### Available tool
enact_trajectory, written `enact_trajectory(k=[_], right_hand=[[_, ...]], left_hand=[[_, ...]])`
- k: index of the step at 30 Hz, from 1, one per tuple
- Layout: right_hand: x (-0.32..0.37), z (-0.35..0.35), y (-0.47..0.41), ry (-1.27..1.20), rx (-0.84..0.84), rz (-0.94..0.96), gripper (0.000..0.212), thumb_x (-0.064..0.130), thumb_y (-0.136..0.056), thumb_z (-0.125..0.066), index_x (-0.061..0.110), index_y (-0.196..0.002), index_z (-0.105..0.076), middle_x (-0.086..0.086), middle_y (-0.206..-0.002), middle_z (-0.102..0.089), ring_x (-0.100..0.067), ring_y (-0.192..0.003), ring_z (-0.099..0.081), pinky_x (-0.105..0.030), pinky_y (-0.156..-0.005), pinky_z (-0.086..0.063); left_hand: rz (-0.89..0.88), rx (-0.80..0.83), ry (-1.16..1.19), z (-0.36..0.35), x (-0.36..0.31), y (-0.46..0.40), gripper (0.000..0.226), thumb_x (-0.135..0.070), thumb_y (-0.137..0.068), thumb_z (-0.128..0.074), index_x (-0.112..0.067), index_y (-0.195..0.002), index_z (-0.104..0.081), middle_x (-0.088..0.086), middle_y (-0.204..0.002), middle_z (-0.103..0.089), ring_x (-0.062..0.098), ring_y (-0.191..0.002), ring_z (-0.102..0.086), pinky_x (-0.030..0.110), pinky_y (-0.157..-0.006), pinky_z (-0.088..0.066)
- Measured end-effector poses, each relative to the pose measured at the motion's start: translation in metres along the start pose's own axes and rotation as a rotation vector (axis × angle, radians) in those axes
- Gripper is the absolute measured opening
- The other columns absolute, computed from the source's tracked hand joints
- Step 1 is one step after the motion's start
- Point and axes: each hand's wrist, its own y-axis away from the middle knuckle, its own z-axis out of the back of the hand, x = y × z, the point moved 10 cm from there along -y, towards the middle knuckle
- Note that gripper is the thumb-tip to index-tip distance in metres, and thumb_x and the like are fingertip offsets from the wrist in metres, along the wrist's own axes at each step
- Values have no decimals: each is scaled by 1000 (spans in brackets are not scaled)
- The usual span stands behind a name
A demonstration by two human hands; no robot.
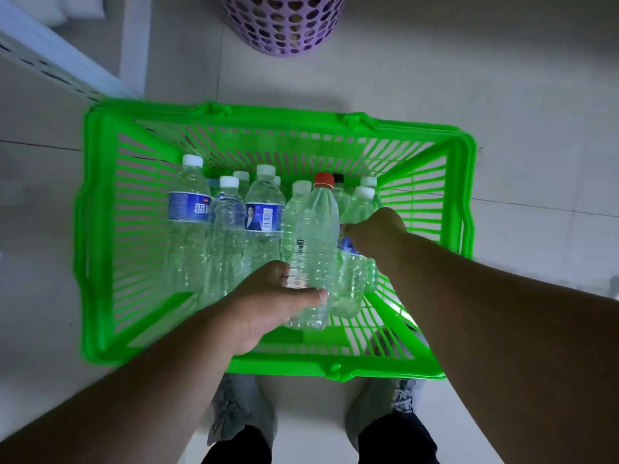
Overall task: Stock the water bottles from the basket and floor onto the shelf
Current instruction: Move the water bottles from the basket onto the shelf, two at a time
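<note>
Scanning from the left, I saw the shelf (57,61) edge well apart from the green basket (100,229), where upright water bottles (227,229) stood packed together; my left hand (274,303) curled round the red-capped bottle (316,236) near its base, so I judged it could tip and topple its neighbours; my right hand (375,232) reached down among bottles further right, its fingers hidden, so I couldn't tell its grip.

pale tiled floor (502,95) w/ green basket (100,229), purple perforated bin (284,25) behind, shelf base (60,61) far left.
</note>
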Motion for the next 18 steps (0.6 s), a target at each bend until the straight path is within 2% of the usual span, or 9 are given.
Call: enact_trajectory(k=[2, 4, 5, 8, 9, 10, 12, 14, 18], right_hand=[[1, 2, 2, -60, -16, 53, 22, 31, -87, -69, 11, -86, -61, -7, -89, -59, -22, -82, -55, -33, -75, -53], [0, 4, 12, -113, -40, 43, 35, 34, -84, -73, 6, -105, -67, -7, -93, -62, -23, -80, -57, -26, -58, -47], [0, 8, 17, -133, -73, 52, 43, 36, -82, -75, 5, -111, -65, -8, -95, -62, -24, -80, -57, -24, -55, -42], [9, 28, 46, -123, -169, 128, 55, 37, -83, -75, 7, -124, -55, -8, -107, -60, -25, -85, -54, -26, -67, -40], [11, 35, 57, -137, -183, 144, 55, 36, -84, -74, 9, -126, -53, -8, -110, -60, -24, -85, -53, -26, -68, -40], [14, 44, 68, -160, -194, 167, 52, 35, -85, -73, 10, -126, -52, -6, -109, -61, -21, -82, -54, -24, -66, -40], [25, 64, 101, -198, -214, 220, 42, 32, -86, -73, 14, -118, -53, 4, -92, -61, -10, -66, -53, -20, -50, -37], [42, 84, 137, -231, -211, 283, 33, 27, -85, -74, 15, -110, -55, 15, -76, -56, 2, -57, -51, -14, -41, -35], [81, 129, 218, -294, -220, 419, 22, 16, -84, -74, 9, -105, -70, 9, -68, -62, 9, -44, -55, -5, -39, -34]], left_hand=[[-15, 1, -13, 5, -8, 9, 105, -48, -58, -90, -19, -146, -38, 1, -147, -47, 16, -123, -49, 41, -109, -38], [-31, 5, -5, 9, -13, 19, 110, -52, -49, -91, -21, -143, -42, 0, -146, -50, 16, -123, -52, 38, -106, -39], [-36, 3, 8, 11, -16, 25, 105, -48, -55, -91, -21, -144, -41, -1, -147, -48, 14, -122, -50, 33, -103, -37], [-64, -11, 37, 20, -25, 48, 74, -30, -72, -86, -22, -136, -48, -1, -142, -48, 8, -111, -49, 24, -93, -34], [-71, -22, 41, 24, -28, 58, 79, -29, -72, -86, -21, -139, -46, -1, -145, -47, 9, -114, -48, 24, -95, -33], [-79, -36, 43, 27, -32, 69, 88, -31, -71, -87, -20, -145, -40, -1, -151, -43, 11, -122, -45, 27, -100, -32], [-100, -42, 40, 32, -46, 101, 105, -43, -61, -90, -24, -149, -36, -2, -155, -40, 14, -135, -41, 34, -109, -32], [-132, -61, 41, 41, -57, 129, 113, -57, -44, -88, -29, -144, -43, -6, -150, -47, 13, -134, -46, 40, -114, -35], [-180, -104, 64, 64, -77, 189, 112, -67, -33, -90, -33, -133, -52, -5, -136, -60, 17, -125, -57, 48, -109, -43]])
